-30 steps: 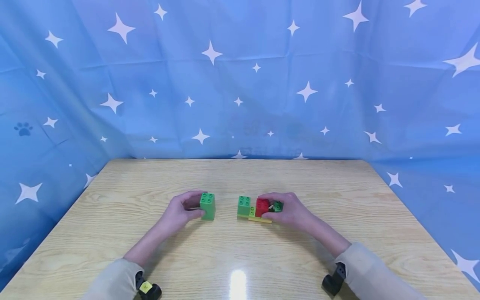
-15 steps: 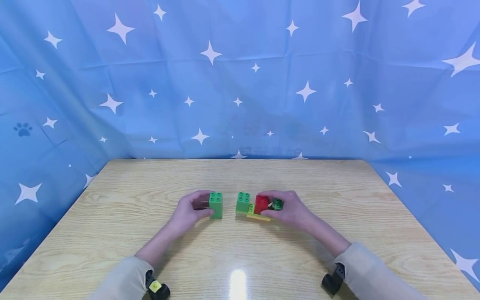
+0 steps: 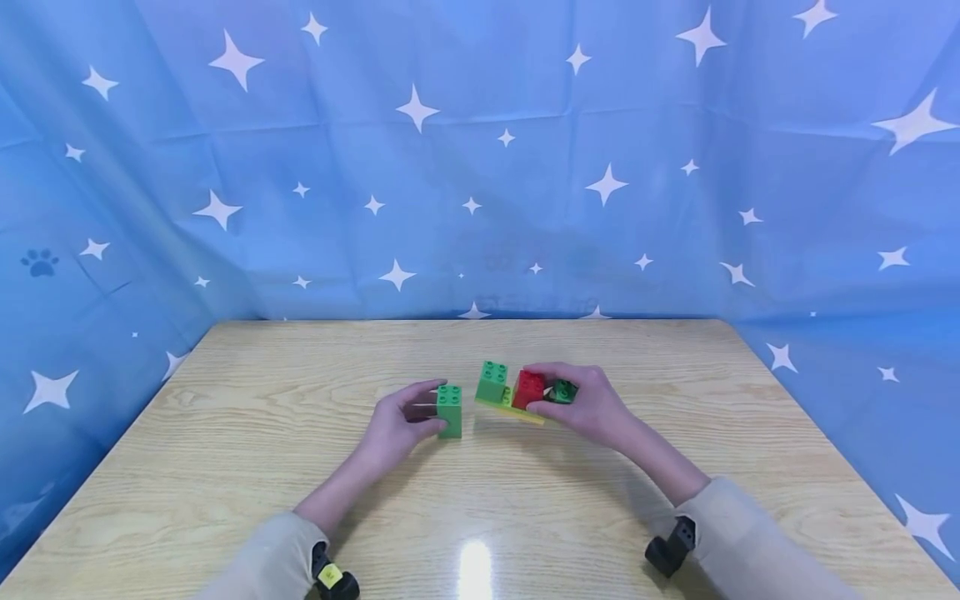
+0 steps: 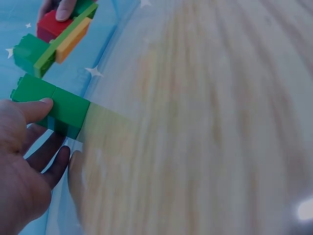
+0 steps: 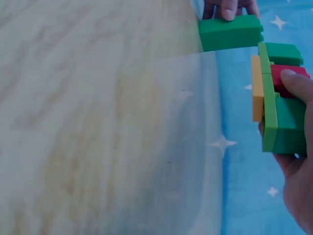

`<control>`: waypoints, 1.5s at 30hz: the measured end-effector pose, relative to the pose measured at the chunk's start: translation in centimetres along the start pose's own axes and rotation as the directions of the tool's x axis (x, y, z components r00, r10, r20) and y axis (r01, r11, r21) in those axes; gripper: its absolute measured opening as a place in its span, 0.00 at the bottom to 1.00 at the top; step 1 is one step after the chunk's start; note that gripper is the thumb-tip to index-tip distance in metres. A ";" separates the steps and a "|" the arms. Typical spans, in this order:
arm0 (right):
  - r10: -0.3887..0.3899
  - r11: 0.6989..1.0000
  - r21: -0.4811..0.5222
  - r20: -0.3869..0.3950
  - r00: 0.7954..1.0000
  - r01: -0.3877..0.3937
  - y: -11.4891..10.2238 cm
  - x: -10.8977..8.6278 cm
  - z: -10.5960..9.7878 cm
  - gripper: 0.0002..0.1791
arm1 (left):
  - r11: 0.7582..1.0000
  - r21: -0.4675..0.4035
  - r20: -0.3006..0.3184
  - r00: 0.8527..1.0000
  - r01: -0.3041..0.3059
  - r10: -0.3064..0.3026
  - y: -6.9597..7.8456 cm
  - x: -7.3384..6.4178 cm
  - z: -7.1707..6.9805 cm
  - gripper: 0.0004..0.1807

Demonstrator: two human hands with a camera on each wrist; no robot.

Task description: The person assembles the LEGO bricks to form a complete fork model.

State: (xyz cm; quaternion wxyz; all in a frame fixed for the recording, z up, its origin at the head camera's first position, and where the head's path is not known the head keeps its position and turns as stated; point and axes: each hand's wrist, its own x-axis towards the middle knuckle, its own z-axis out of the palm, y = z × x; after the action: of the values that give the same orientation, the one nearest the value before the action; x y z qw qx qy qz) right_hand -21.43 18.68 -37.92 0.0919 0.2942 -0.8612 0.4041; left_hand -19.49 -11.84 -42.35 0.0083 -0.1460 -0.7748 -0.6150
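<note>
My left hand (image 3: 401,425) holds an upright stack of two green bricks (image 3: 450,417), thumb on the near side; its base meets the tabletop. To its right, my right hand (image 3: 596,406) pinches a red brick (image 3: 528,389) in the middle of a block assembly. That assembly has a lime-green plate (image 5: 269,117) as its base, with an orange-yellow plate (image 5: 257,88) under it. A green brick (image 3: 491,383) sits on its left end and a darker green brick (image 3: 562,392) on its right end, partly hidden by my fingers. The assembly is raised and tilted, apart from the stack.
Both hands are over a light wood-grain table (image 3: 300,367). A blue cloth with white stars (image 3: 480,167) hangs behind its back edge. A bright light reflection (image 3: 475,567) lies near the front.
My left hand has moved right with the green stack, closer to the assembly. My right hand has lifted the assembly off the table and tilted its left end up.
</note>
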 end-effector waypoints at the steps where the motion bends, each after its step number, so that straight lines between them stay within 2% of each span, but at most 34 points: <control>1: -0.007 1.000 0.001 -0.006 1.000 0.007 -0.1 0.1 -0.2 0.26 | 1.000 -0.001 0.005 1.000 0.001 -0.001 0.1 0.0 0.2 0.33; 7: -0.025 1.000 -0.007 -0.022 0.999 0.025 -0.5 0.5 -1.0 0.26 | 1.000 -0.020 0.022 1.000 0.022 -0.022 0.4 0.1 1.2 0.34; 12: -0.034 0.999 -0.006 -0.026 0.999 0.034 -1.0 0.7 -1.3 0.27 | 1.000 -0.021 0.019 1.000 0.013 -0.013 0.4 0.2 2.0 0.33; 22: -0.110 0.993 0.029 -0.028 0.994 0.111 -2.0 1.4 -0.7 0.27 | 1.000 -0.013 0.024 1.000 0.001 -0.001 0.4 0.4 3.0 0.32; 28: -0.129 0.990 0.055 -0.029 0.991 0.130 -2.3 1.8 -0.2 0.26 | 0.998 0.005 0.044 0.997 -0.057 0.057 0.3 0.6 3.4 0.26; 34: -0.175 0.982 0.073 -0.032 0.984 0.177 -2.7 2.2 0.4 0.26 | 0.998 0.020 0.038 0.997 -0.066 0.065 0.2 0.8 3.6 0.17; 37: -0.197 0.976 0.084 -0.032 0.980 0.199 -2.9 2.5 0.9 0.26 | 0.997 0.041 0.029 0.997 -0.067 0.066 0.2 0.8 3.6 0.18; 45: -0.198 0.973 0.117 -0.015 0.980 0.198 -2.8 2.9 1.8 0.26 | 0.994 0.074 0.015 0.997 -0.081 0.080 0.3 0.7 3.6 0.17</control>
State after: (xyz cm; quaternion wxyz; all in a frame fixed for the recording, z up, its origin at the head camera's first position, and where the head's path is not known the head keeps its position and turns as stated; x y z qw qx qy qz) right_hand -21.97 14.68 -36.13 0.1155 0.3828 -0.8022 0.4433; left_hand -19.45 -8.20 -42.80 0.0339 -0.1805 -0.7909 -0.5838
